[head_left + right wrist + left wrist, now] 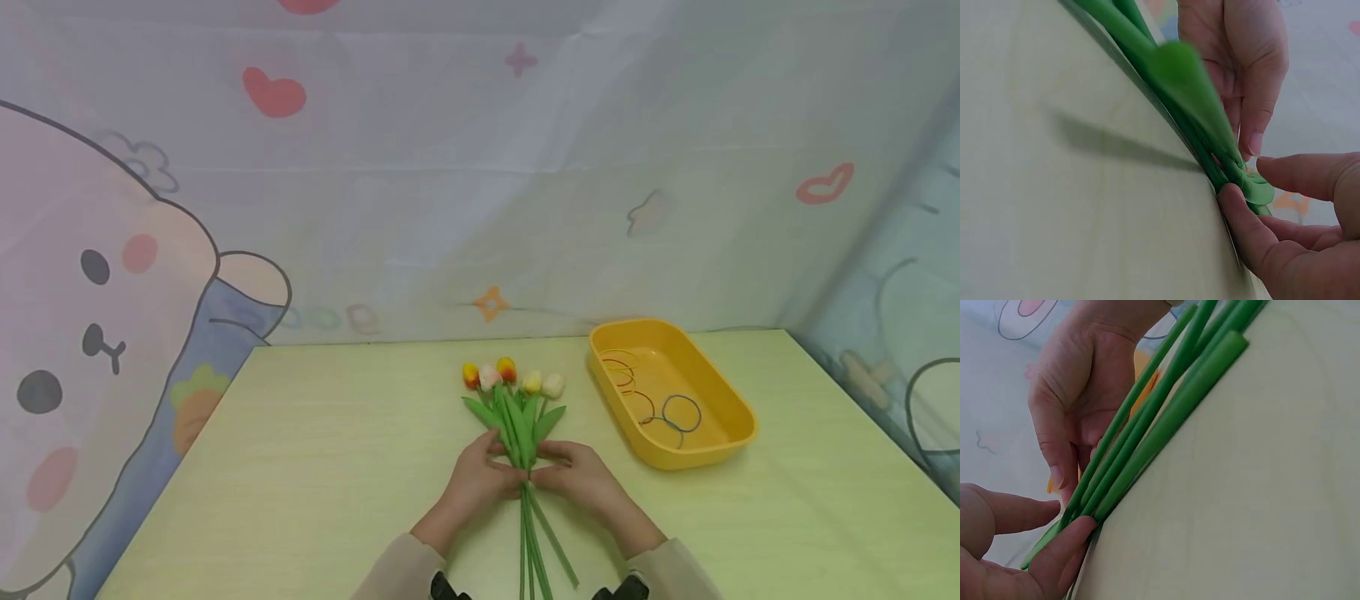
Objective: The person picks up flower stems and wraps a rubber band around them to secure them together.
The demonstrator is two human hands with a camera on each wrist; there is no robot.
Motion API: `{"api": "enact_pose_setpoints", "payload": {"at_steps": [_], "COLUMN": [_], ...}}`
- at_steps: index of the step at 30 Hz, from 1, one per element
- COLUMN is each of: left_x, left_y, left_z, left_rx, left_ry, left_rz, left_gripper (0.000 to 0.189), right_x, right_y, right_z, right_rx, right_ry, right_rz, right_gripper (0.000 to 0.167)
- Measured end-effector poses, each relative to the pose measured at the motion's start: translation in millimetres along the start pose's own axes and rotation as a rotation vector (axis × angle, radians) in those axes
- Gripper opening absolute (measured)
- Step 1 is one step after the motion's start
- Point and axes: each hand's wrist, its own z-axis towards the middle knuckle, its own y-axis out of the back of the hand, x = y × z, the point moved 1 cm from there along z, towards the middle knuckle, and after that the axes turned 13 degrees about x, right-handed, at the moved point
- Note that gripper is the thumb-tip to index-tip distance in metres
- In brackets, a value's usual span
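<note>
A bunch of artificial tulips (520, 421) with red-yellow, pale pink, yellow and cream heads lies on the table, heads away from me. My left hand (480, 477) holds the bunch from the left, just under the leaves. From the other side my right hand (581, 479) holds it at the same height, the two thumbs almost meeting over the stems. In the left wrist view, thumb and finger stand either side of the green stems (1138, 428). The right wrist view has the right fingertips around the stems (1188, 94) by a leaf base. Below the hands, the stem ends fan out toward me.
To the right at the back of the table (315, 467) stands a yellow tray (693, 458). Thin coloured loops, one of them a blue loop (681, 396), lie inside it. A printed cloth backdrop (450, 208) hangs behind the table's far edge.
</note>
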Motion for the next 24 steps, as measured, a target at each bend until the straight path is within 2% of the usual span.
{"api": "enact_pose_setpoints", "payload": {"at_steps": [3, 6, 13, 24], "left_x": [-0.8, 0.5, 2.8, 8.2], "left_y": [-1.9, -2.0, -1.8, -3.6], "left_z": [0.7, 2.6, 5.9, 6.6], "left_rx": [-0.02, -0.051, -0.13, -0.14], "left_ry": [0.009, 0.021, 0.018, -0.011], "left_rz": [-0.029, -0.008, 0.163, -0.016], "left_gripper": [0.082, 0.08, 0.074, 0.081], "right_x": [2, 2, 1, 0], "right_y": [-2, -5, -11, -13], "right_z": [-0.8, -0.8, -0.2, -1.1], "right_rx": [-0.031, -0.058, -0.096, -0.056], "right_ry": [0.002, 0.014, 0.013, 0.041], "right_rz": [0.006, 0.01, 0.029, 0.093], "right_gripper": [0.051, 0.046, 0.045, 0.049]}}
